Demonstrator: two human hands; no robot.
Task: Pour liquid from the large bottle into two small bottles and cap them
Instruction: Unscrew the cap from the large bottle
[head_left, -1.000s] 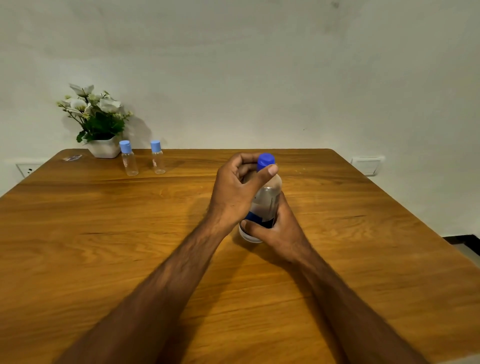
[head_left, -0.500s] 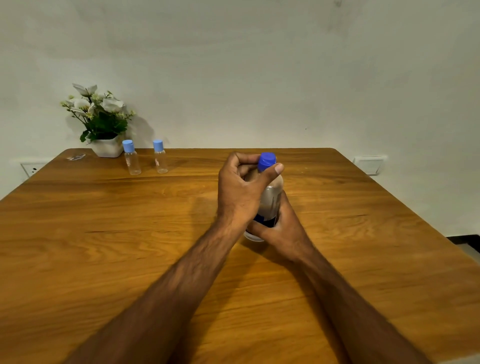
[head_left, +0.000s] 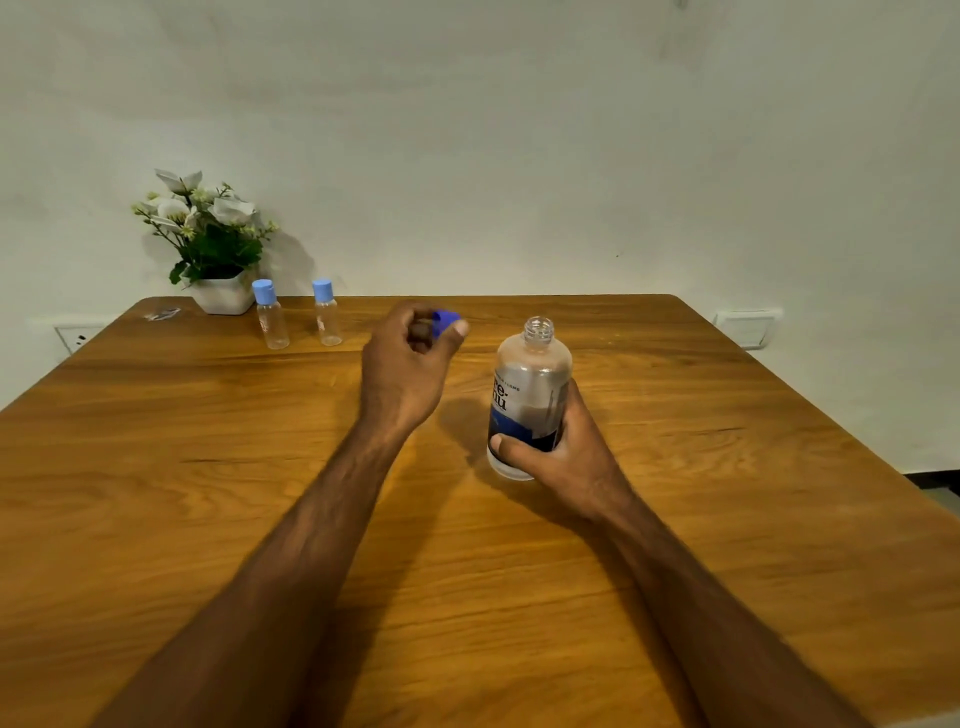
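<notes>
The large clear bottle (head_left: 530, 384) with a blue label stands on the wooden table (head_left: 156, 467), its neck uncapped. My right hand (head_left: 566, 457) grips its lower body. My left hand (head_left: 410, 369) hovers to the bottle's left, fingers shut on the dark blue cap (head_left: 445, 319). Two small clear bottles (head_left: 271, 318) (head_left: 327, 315) with light blue caps stand upright at the far left of the table, well apart from both hands.
A white pot of artificial flowers (head_left: 213, 249) stands at the table's far left corner by the wall, just behind the small bottles. A small wrapper (head_left: 163, 313) lies left of the pot. Wall sockets (head_left: 745, 327) sit behind the table's edges.
My left hand has lifted the blue cap off the large bottle and moved left with it. The bottle's neck now stands bare. My right hand keeps its grip on the bottle.
</notes>
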